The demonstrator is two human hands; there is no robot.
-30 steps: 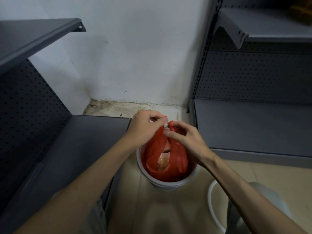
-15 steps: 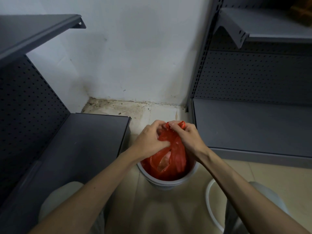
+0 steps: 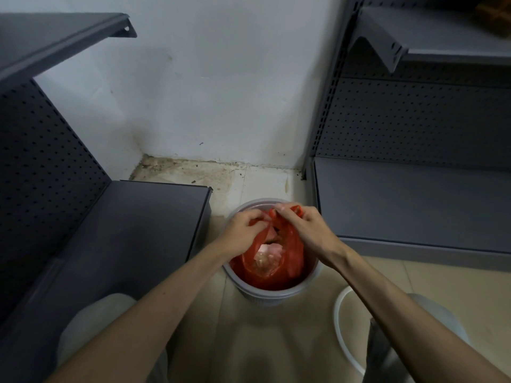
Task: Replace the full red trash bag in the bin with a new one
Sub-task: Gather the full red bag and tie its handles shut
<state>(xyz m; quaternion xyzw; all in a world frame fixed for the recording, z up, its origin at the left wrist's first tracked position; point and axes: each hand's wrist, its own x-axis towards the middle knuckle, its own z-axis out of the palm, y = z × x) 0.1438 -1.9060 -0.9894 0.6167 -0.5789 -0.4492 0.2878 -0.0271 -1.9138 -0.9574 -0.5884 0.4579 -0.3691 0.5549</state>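
Up close, left hand (image 3: 243, 230) and right hand (image 3: 301, 225) each pinch the gathered top of the red trash bag (image 3: 276, 261), which sits inside the grey bin (image 3: 273, 295); their fingertips hide the handles, and the bag's contents blur pinkish.

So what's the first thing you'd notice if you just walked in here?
The bright red trash bag stands out, sitting in a grey bin on the floor between dark shelves. The left hand and right hand pinch its top together over the bin. Behind, the floor corner looks dirty.
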